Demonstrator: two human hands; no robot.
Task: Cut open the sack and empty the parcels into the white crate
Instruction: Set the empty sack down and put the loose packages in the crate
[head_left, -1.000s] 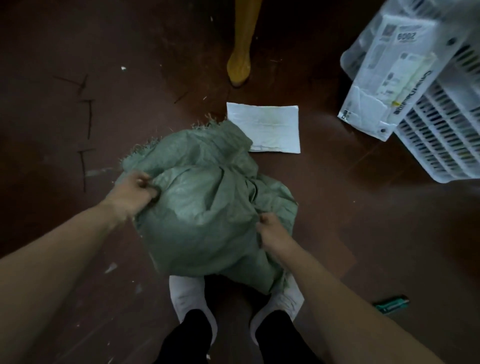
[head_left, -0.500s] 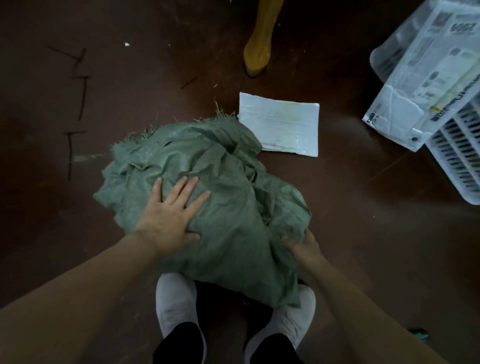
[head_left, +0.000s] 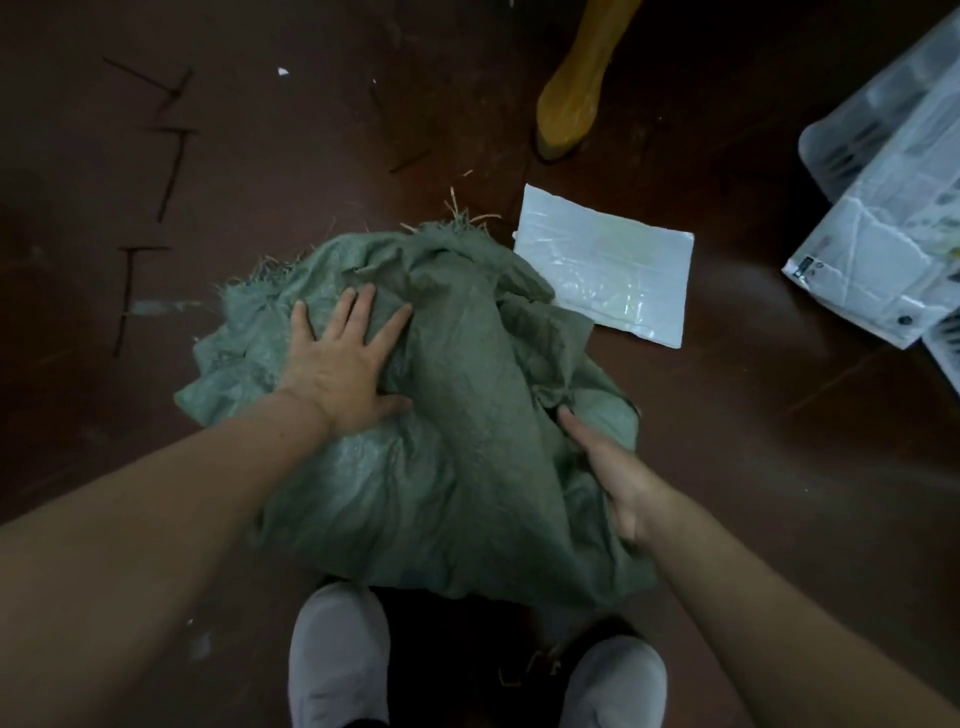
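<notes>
Green woven sack lay crumpled on the floor just ahead of your shoes, its frayed mouth at the far edge, pointing away from you toward the flat white parcel just beyond it. Your left hand rested flat on the far-left part, fingers spread, gripping nothing. Your right hand sat on the near-right fold, loosely open; whether it pinched cloth you could not tell. The white crate stood far right, well apart, so your right hand was the nearer one for swinging the sack that way.
</notes>
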